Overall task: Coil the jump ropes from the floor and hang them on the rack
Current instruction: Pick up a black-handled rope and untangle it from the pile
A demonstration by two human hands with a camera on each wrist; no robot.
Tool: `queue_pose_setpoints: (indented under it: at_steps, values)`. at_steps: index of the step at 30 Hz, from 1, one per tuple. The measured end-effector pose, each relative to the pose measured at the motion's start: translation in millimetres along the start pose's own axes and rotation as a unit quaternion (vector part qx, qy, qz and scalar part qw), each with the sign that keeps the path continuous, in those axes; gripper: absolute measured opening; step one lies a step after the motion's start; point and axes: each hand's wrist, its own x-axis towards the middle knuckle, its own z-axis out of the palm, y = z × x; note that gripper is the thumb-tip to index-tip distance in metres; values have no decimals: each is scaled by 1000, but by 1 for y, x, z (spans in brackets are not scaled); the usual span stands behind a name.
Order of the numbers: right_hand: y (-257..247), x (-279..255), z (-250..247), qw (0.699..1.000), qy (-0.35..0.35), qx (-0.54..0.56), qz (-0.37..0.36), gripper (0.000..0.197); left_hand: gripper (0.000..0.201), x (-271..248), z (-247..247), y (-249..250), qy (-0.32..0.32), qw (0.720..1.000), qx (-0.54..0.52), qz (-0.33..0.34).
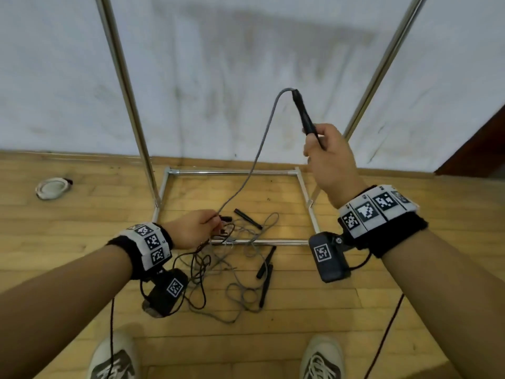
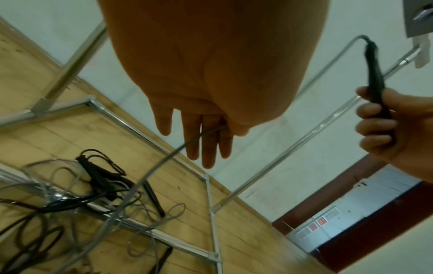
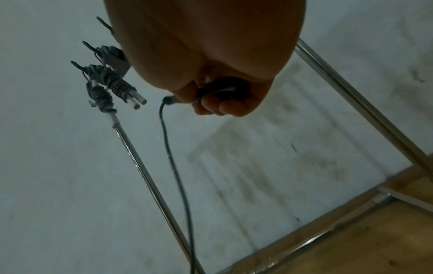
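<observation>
At the far left, a small white coil point(image 1: 52, 188) is lying on the wooden floor point(image 1: 82, 214), well apart from the work. Next, the left hand point(image 1: 195, 228) is staying low, near the tangle. In the head view its thumb and fingers are pinching the grey rope point(image 1: 261, 149); in the left wrist view the other fingers point(image 2: 206, 148) are hanging almost straight, and the rope is passing under the thumb.

Below and beside this hand, the remaining jump ropes point(image 1: 232, 269) are lying in a heap over the front bar of the rack point(image 1: 303, 184).

From the pinch the grey rope is rising up and to the right, so its long axis is going diagonally between the hands. At its top, the right hand point(image 1: 332, 160) is gripping the black handle point(image 1: 304, 116), all fingers wrapped around it, handle pointing up.

For coiling, I judge the left hand is nearer to the loose length, so it should be feeding the rope toward the right.
</observation>
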Motion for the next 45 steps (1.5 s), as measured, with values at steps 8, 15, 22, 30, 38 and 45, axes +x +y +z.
queue_pose_setpoints:
  at_steps: [8,15,22,30,38,45]
  values:
    - [-23,-1,-27,1000,7,-23,13,11,31,-25,-60,22,82,994,68,32]
    - [-43,-19,-3,995,-75,-58,-22,16,21,-36,-97,93,165,971,112,131]
    - [-58,-29,26,970,-146,-120,-154,11,28,-37,-92,123,162,963,109,188]
    - [-35,-14,35,967,-189,-144,-95,15,28,-21,-84,94,141,976,71,153]
    - [-18,19,12,996,-76,-31,-23,19,27,-3,-87,38,12,994,60,88]
    - [-3,30,-4,995,-88,-50,2,33,26,5,-99,22,50,995,72,53]
